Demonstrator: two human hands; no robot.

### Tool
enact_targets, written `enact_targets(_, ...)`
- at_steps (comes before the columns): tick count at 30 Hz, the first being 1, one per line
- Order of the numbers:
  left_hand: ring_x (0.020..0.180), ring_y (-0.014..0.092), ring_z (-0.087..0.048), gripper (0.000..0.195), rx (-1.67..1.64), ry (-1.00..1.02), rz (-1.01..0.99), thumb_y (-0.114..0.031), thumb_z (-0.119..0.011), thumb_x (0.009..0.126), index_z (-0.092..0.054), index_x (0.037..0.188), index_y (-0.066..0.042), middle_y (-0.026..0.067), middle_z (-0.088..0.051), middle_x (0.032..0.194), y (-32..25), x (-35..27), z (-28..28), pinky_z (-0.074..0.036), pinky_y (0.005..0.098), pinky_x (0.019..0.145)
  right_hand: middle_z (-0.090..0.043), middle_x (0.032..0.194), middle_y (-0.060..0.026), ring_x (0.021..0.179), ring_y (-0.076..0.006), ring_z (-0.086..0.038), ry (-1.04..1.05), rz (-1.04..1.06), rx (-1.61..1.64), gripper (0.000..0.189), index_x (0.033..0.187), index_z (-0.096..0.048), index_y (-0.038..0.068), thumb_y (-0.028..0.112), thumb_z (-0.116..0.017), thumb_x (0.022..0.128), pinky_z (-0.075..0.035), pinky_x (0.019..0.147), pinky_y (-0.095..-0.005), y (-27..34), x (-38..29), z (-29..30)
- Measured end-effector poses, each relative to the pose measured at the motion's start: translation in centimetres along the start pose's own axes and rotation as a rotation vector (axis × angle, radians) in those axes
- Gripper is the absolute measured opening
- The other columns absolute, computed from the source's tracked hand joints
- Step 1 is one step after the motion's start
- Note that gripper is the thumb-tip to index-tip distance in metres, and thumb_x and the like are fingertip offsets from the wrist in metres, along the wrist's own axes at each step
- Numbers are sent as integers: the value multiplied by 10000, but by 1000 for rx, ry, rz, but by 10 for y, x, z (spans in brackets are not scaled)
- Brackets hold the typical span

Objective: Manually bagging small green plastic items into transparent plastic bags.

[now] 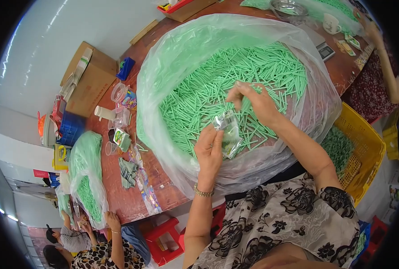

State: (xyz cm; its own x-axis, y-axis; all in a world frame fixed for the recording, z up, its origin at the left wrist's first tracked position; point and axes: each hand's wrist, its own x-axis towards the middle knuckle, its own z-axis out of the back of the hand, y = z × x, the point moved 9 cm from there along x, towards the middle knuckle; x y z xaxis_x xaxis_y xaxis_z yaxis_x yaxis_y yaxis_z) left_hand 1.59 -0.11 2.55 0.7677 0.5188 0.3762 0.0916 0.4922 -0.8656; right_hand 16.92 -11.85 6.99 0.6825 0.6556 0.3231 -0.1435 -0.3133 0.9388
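A large clear plastic bag [165,67] lies wide open on the table before me, full of short green sticks [199,97]. Over its near side, my left hand [208,143] grips a small foil packet [231,136] by its left edge; the packet is silver with a green, see-through face. Just above and to the right of the packet is my right hand [255,101], fingers curled around a small bunch of green sticks [248,101]. Part of that bunch is hidden by the fingers.
On the red-brown table [118,198] at left are a blue tape dispenser [125,68], plastic cups [119,93], a cloth [128,172] and another bag of sticks [88,181]. A digital scale [324,51] lies upper right. A yellow crate [371,158] stands beside me. Other people work at both sides.
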Motion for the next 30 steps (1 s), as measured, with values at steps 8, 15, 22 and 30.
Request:
enact_targets(8, 839, 202, -617, 160, 58, -5, -102, 24, -669, 847, -682, 1006, 17, 112, -677, 993, -12, 2, 3, -482, 271, 742, -673, 759, -53, 670, -103, -565, 2, 115, -251, 329, 922, -710, -8, 294, -583, 957, -475, 657, -271, 11, 19, -9)
enact_targets(15, 716, 176, -588, 112, 62, 87, -108, 11, -668, 854, -672, 965, 15, 77, -652, 853, -10, 0, -6, -464, 267, 649, -538, 540, -79, 523, -147, -502, 396, -99, -514, 319, 850, -719, 35, 344, -734, 769, -404, 521, -321, -20, 3, -25)
enact_targets(22, 677, 13, -505, 79, -474, 15, 335, -55, -647, 922, -649, 975, 3, -42, -612, 796, 16, -7, -22, -392, 173, 584, -550, 579, -44, 574, -83, -459, 54, -17, -471, 285, 751, -654, -9, 250, -738, 837, -379, 529, -297, -16, -8, -12)
enact_targets(30, 701, 20, -471, 100, -484, -97, 251, -84, -613, 957, -647, 931, 7, -45, -592, 798, 24, -14, -10, -385, 182, 619, -567, 586, -13, 591, -80, -479, 17, -159, -338, 407, 835, -702, -47, 342, -636, 937, -393, 533, -311, -15, -9, -14)
